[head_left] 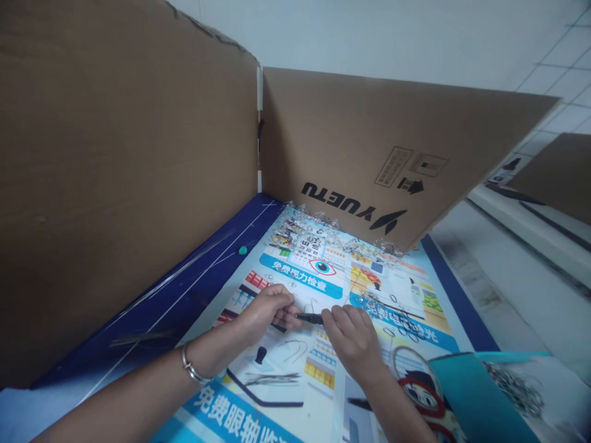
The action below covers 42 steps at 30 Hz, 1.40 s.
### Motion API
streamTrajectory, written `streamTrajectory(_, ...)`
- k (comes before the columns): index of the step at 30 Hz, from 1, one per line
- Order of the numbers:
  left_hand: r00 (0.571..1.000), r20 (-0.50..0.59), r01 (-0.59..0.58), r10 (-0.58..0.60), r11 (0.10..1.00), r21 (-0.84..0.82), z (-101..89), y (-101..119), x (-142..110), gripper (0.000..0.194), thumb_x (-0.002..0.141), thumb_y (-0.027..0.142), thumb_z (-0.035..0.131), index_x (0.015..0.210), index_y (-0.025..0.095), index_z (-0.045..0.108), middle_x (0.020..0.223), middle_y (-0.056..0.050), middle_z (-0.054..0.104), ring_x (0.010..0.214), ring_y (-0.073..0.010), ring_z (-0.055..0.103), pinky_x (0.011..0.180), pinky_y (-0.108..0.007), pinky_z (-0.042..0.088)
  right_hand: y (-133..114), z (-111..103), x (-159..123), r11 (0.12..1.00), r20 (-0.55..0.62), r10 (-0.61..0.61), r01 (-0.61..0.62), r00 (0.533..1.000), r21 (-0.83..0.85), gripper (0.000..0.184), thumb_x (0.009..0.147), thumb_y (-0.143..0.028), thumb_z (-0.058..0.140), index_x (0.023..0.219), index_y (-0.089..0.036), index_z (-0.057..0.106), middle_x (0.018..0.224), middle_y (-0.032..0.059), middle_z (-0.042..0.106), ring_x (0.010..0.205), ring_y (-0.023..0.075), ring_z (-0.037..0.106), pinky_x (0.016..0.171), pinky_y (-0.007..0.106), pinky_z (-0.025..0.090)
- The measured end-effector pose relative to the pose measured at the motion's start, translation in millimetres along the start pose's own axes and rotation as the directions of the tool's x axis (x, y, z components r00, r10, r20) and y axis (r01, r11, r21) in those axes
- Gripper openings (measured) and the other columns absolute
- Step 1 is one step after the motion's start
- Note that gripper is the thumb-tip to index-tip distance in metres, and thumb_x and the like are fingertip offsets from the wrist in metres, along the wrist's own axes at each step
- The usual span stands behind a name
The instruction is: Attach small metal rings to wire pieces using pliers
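My right hand [353, 341] is wrapped round the dark handles of a pair of pliers [308, 317], whose narrow jaws point left. At the jaw tips, my left hand [272, 312] is closed in a pinch; what its fingers hold is too small to make out. A thin curved wire [312, 304] shows just beyond the jaws. Below the hands, a bunch of straight thin wires [272, 378] lies on the printed sheet [323, 394], with a bent wire [295, 351] above it. A silver bangle [190, 366] circles my left wrist.
Cardboard panels [129, 154] stand along the left and back. Clear, shiny small pieces [314, 221] lie at the back, with dark wire loops [409, 326] at right. A teal box [480, 387] at lower right has a heap of metal pieces [517, 387] beside its wall. A green round object [242, 250] lies left.
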<state>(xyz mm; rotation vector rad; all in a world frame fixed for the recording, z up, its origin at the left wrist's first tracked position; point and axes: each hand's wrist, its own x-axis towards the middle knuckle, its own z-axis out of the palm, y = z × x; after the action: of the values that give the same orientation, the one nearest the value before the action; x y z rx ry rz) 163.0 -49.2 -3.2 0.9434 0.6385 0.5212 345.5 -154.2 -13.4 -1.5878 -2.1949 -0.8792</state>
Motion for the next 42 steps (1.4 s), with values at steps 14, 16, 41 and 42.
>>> streamTrajectory(14, 1.0, -0.022, 0.008, -0.008, 1.0, 0.005, 5.0, 3.0, -2.6, 0.021, 0.074, 0.033, 0.056, 0.069, 0.015, 0.047, 0.068, -0.003, 0.063, 0.059, -0.0168, 0.065, 0.055, -0.026, 0.047, 0.8, 0.3, -1.1, 1.0, -0.043, 0.01, -0.01, 0.999, -0.005, 0.016, 0.082, -0.013, 0.049, 0.095, -0.017, 0.058, 0.086, 0.0064, 0.058, 0.083, 0.0177, 0.048, 0.074, 0.034, 0.035)
streamTrajectory(16, 0.999, -0.032, 0.014, -0.014, 1.0, 0.007, 4.9, 2.6, -2.0, 0.022, 0.073, 0.033, 0.058, 0.069, 0.015, 0.047, 0.067, -0.003, 0.064, 0.058, -0.0168, 0.064, 0.055, -0.026, 0.047, 0.3, -0.3, -0.3, 1.0, -0.061, 0.003, -0.004, 0.998, -0.018, 0.017, 0.081, -0.012, 0.05, 0.094, -0.017, 0.058, 0.086, 0.0065, 0.058, 0.084, 0.0178, 0.048, 0.075, 0.034, 0.035)
streamTrajectory(41, 0.998, -0.058, -0.039, 0.039, 0.999, 0.002, 9.6, 3.6, -6.4, 0.027, 0.073, 0.039, 0.059, 0.068, 0.016, 0.046, 0.067, -0.001, 0.062, 0.059, -0.0158, 0.064, 0.057, -0.025, 0.046, -1.1, -0.2, -0.3, 0.998, -0.016, 0.061, -0.061, 0.998, -0.012, 0.015, 0.083, -0.015, 0.047, 0.093, -0.019, 0.058, 0.084, 0.0057, 0.057, 0.079, 0.0167, 0.046, 0.073, 0.034, 0.034)
streamTrajectory(42, 0.997, -0.063, -0.042, 0.042, 0.999, 0.005, 9.8, 3.7, -6.6, 0.028, 0.072, 0.039, 0.059, 0.068, 0.016, 0.046, 0.067, -0.001, 0.062, 0.059, -0.0158, 0.064, 0.057, -0.025, 0.046, -1.2, -0.1, -0.1, 0.998, -0.015, 0.066, -0.066, 0.998, -0.012, 0.015, 0.084, -0.015, 0.047, 0.093, -0.018, 0.058, 0.083, 0.0056, 0.057, 0.078, 0.0167, 0.046, 0.072, 0.034, 0.034)
